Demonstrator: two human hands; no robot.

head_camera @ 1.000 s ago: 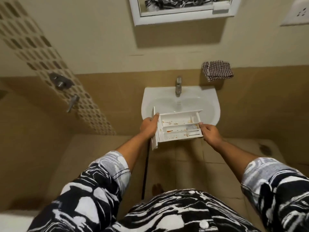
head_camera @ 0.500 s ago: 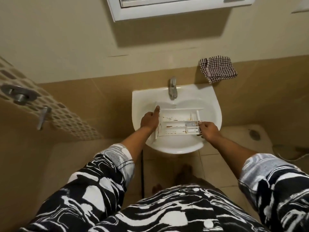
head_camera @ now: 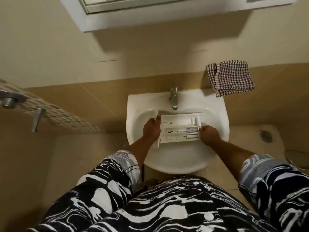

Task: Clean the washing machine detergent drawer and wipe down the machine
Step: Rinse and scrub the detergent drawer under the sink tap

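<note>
The left hand (head_camera: pixel 151 129) grips the front-panel end of the white detergent drawer (head_camera: pixel 179 128), fingers curled round it, forearm reaching up from lower centre. The right hand (head_camera: pixel 209 134) pinches the drawer's opposite end. The drawer, open side up with brown stains inside, sits in the bowl of the white washbasin (head_camera: pixel 133 124) at mid-frame, below the tap (head_camera: pixel 173 97). A checked cloth (head_camera: pixel 231 77) hangs at upper right.

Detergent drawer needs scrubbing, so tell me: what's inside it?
Inside the detergent drawer, brown residue streaks mark the white compartments, with small inserts near the right end. The right hand covers that end's near corner, so nothing there can be seen.
</note>
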